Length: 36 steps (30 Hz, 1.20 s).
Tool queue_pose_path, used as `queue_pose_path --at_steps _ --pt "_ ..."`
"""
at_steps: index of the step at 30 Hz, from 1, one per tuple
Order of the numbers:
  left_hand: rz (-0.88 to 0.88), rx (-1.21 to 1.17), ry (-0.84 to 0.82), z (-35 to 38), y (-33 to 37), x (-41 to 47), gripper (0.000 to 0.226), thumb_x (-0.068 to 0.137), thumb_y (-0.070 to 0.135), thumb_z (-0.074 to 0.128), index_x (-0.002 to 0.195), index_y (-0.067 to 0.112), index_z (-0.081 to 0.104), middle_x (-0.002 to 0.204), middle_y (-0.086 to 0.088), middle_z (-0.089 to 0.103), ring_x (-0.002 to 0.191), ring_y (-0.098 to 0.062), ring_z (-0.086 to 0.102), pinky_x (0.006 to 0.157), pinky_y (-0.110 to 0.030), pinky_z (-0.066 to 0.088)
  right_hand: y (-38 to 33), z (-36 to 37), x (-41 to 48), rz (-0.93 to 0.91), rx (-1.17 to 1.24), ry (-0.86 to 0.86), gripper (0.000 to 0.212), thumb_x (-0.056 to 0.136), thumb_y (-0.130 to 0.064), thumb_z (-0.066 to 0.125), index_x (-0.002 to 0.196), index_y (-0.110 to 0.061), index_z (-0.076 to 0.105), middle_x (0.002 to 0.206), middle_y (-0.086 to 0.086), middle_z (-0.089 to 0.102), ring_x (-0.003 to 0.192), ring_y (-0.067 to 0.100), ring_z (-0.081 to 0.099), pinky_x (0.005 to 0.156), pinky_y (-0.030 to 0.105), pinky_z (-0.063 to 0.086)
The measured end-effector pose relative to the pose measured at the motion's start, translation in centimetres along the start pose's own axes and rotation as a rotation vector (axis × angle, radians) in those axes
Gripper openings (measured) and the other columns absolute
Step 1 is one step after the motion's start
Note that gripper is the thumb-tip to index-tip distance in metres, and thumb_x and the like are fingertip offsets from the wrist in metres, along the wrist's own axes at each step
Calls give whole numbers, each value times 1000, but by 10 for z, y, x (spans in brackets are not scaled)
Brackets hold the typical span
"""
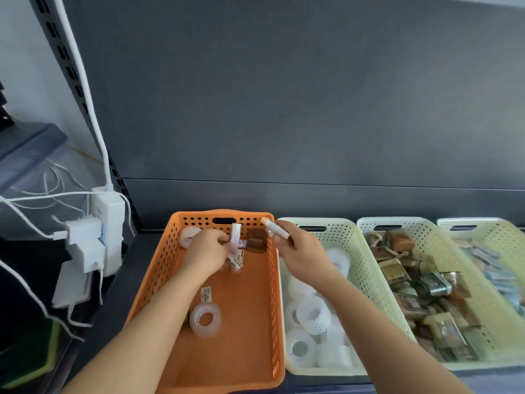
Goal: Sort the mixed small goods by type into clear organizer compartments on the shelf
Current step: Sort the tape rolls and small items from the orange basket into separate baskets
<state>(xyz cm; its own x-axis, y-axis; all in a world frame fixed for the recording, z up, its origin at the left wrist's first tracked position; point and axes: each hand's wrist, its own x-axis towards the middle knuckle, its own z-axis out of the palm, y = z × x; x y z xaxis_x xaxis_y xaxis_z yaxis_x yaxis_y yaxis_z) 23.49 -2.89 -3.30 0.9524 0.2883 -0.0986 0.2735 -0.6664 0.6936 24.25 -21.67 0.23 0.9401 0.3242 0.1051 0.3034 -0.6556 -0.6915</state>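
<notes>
The right hand (301, 251) pinches a tube (275, 229) over the orange basket (147, 280) at its far right corner, capped end pointing far-left. The left hand (206, 251), inside that basket, grips more tubes (235, 240). They likely belong in the rightmost basket (483, 231), whose contents are blurred, so the right hand is nearer.

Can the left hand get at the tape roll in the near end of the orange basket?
Probably yes: the tape roll lies uncovered, nearer the person than the left hand, but that hand grips tubes.
</notes>
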Motion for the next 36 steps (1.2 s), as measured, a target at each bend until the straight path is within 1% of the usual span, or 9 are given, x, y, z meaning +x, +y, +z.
queue_pose_path --at_steps 5,7,16,19,24,27,30,32,36 --pt "185 -331 14 16 59 -22 11 89 13 64 82 18 71 64 -1 67 42 -13 55 41 -26 43 27 -36 -17 98 294 32 19 98 -34 44 101 -25 60 65 -5 56 51 5 49 53 17 41" --pt "232 -377 -11 30 88 -31 19 89 13 63 76 26 67 64 3 66 42 -12 55 40 -24 41 43 -56 -25 134 320 83 23 97 -36 44 95 -19 59 62 -7 54 52 8 48 55 22 41" --pt "323 -408 -118 154 218 -79 19 90 15 62 80 31 66 71 10 65 46 -13 58 43 -24 42 158 -178 -83 152 193 211 19 98 -37 42 87 -27 54 60 -5 51 52 9 45 51 24 38" --pt "369 -382 -153 204 262 -94 8 91 19 61 88 23 68 71 9 67 41 -8 55 39 -19 39 201 -221 -103 177 107 237 18 98 -36 43 91 -24 54 68 1 58 65 22 57 63 36 47" --pt "503 -213 -161 267 323 -120 14 93 29 60 82 21 65 72 13 64 49 -1 57 48 -17 41 261 -270 -131 219 -115 246 16 98 -27 45 97 -17 58 78 -1 60 69 21 55 63 35 46" --pt "674 117 -94 295 344 -133 11 94 20 55 91 25 65 87 17 55 66 -6 55 55 -19 35 287 -286 -144 241 -264 177 13 95 -12 44 103 -18 53 92 0 60 80 20 57 70 34 49" --pt "784 464 -85 317 347 -144 21 89 6 51 99 19 64 97 5 63 86 -19 60 84 -30 43 304 -291 -154 278 -412 -45 32 86 -7 46 117 -15 49 110 5 57 95 22 55 83 35 49" --pt "743 657 -210 323 345 -147 23 88 5 49 100 18 65 97 1 66 92 -19 60 113 -43 23 311 -292 -156 289 -449 -136 29 86 -9 45 115 -15 51 115 4 57 101 23 54 87 34 47" --pt "651 844 -415 320 345 -150 19 89 9 45 84 16 63 75 3 55 80 -16 53 117 -44 -5 320 -290 -154 239 -491 -128 15 91 -19 49 104 -15 56 110 2 58 88 15 50 77 26 43"
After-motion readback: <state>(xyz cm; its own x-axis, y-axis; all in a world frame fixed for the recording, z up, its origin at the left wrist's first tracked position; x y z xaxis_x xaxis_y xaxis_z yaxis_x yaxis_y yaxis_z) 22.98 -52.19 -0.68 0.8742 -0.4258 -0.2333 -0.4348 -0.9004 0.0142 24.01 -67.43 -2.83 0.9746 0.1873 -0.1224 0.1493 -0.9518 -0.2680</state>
